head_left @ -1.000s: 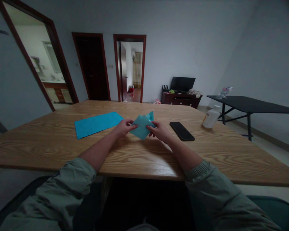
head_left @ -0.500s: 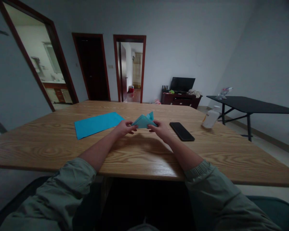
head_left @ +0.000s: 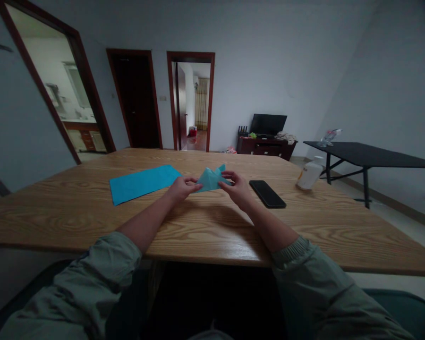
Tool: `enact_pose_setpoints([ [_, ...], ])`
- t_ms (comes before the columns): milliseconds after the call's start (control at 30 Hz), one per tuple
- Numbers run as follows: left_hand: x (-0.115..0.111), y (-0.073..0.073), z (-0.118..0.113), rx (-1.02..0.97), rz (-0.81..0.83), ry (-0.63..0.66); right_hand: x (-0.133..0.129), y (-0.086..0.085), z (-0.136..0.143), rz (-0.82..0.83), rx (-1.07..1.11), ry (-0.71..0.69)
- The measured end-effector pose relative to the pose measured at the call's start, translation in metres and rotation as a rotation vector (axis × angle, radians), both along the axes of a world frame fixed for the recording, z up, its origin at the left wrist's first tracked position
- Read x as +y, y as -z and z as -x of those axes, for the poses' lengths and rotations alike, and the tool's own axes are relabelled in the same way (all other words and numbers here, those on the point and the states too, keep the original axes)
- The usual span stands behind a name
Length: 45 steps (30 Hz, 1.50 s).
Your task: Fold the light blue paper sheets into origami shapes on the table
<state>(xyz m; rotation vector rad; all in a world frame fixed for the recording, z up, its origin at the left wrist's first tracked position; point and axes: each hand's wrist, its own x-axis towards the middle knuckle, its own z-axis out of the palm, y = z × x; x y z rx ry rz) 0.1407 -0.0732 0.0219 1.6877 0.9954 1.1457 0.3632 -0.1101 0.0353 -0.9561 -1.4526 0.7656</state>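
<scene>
A light blue piece of folded paper (head_left: 209, 180) is held up a little above the table, with pointed folds standing at its top. My left hand (head_left: 182, 188) pinches its left corner between thumb and fingers. On the opposite side, my right hand (head_left: 238, 190) is closed on the right part, its fingers raised behind the paper and the thumb in front. Brighter blue sheets of paper (head_left: 141, 183) lie flat on the table, left of and just beyond my left hand. The fingertips behind the folded paper are partly hidden.
A black phone (head_left: 267, 193) lies on the wooden table (head_left: 205, 236) right of my right hand. Farther right stands a white bottle (head_left: 310, 174). Beyond the table are a black folding table (head_left: 371, 155) and a low cabinet (head_left: 265, 147) with a screen (head_left: 268, 125).
The folded paper has tilted and turned slightly, showing more of its front face. My right hand's fingers have lifted higher along its right side. My left hand has shifted only a little.
</scene>
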Motion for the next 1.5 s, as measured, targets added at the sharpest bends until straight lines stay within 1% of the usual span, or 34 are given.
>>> enact_pose_setpoints([
  [100, 0.002, 0.001, -0.002, -0.111, 0.03, 0.054, -0.001, 0.0, 0.002, 0.051, 0.03, -0.056],
  [200, 0.002, -0.001, -0.004, -0.173, 0.026, 0.13, -0.004, 0.001, 0.004, 0.105, 0.043, -0.137],
  [333, -0.003, -0.002, -0.006, -0.156, 0.052, 0.182, -0.007, 0.001, 0.006, 0.169, 0.008, -0.205],
  [500, -0.002, 0.002, -0.008, -0.122, 0.077, 0.232, -0.009, 0.001, 0.007, 0.241, -0.106, -0.286],
  [633, -0.002, 0.002, -0.009, -0.113, 0.034, 0.253, -0.01, 0.002, 0.006, 0.243, -0.16, -0.302],
  [767, -0.009, -0.003, -0.01, -0.038, -0.006, 0.241, -0.009, 0.003, 0.008, 0.253, -0.163, -0.327],
  [867, -0.014, -0.007, -0.011, -0.044, -0.005, 0.224, -0.01, 0.001, 0.008, 0.245, -0.146, -0.288],
  [967, -0.017, -0.009, -0.011, -0.053, 0.024, 0.204, -0.013, -0.004, 0.007, 0.211, -0.083, -0.258],
  [1000, -0.017, -0.009, -0.011, -0.049, 0.045, 0.215, -0.013, -0.006, 0.007, 0.202, -0.053, -0.251],
  [1067, -0.018, -0.008, -0.011, -0.028, 0.092, 0.279, -0.014, -0.008, 0.006, 0.187, -0.007, -0.249],
  [1133, -0.019, -0.007, -0.012, -0.001, 0.134, 0.344, -0.013, -0.007, 0.006, 0.178, 0.007, -0.258],
  [1167, -0.019, -0.006, -0.013, 0.003, 0.15, 0.356, -0.012, -0.004, 0.007, 0.176, 0.003, -0.259],
  [1233, -0.019, -0.005, -0.014, -0.004, 0.169, 0.335, -0.008, 0.002, 0.009, 0.152, -0.042, -0.219],
  [1300, -0.019, -0.005, -0.014, -0.014, 0.168, 0.29, -0.004, 0.008, 0.01, 0.076, -0.141, -0.088],
  [1400, -0.016, -0.004, -0.014, -0.03, 0.16, 0.22, -0.002, 0.012, 0.011, -0.151, -0.353, 0.16],
  [1433, -0.014, -0.003, -0.014, -0.042, 0.161, 0.199, -0.002, 0.012, 0.011, -0.231, -0.423, 0.214],
  [1500, -0.012, -0.002, -0.013, -0.065, 0.166, 0.175, -0.005, 0.01, 0.012, -0.35, -0.548, 0.268],
])
